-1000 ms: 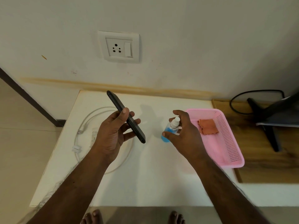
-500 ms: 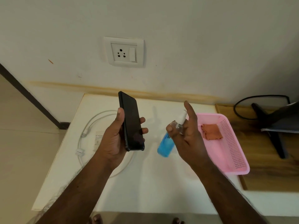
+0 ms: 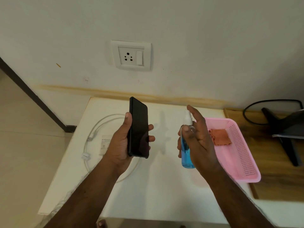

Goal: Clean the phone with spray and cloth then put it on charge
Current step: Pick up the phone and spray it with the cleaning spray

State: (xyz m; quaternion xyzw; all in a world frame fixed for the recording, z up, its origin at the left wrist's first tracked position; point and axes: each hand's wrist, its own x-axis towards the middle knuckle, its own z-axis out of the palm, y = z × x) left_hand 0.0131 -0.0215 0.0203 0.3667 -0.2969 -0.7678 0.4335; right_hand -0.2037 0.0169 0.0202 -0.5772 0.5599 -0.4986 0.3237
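While the left hand [image 3: 121,145] grips the dark phone [image 3: 139,127] upright above the white table [image 3: 156,195], the right hand [image 3: 199,140] clasps the blue spray bottle [image 3: 186,150] just beside it, the orange cloth [image 3: 220,137] lying in the pink basket [image 3: 243,162].

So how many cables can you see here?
2: a white charging cable looped on the white table left of the phone, and a black cable at far right.

Both forearms are bare to the lower frame edge, with no sleeve, watch, ring or band, the left hand [image 3: 122,142] and right hand [image 3: 199,142] have short plain nails, and bare toes [image 3: 102,224] show below the worktop [image 3: 156,195] edge.
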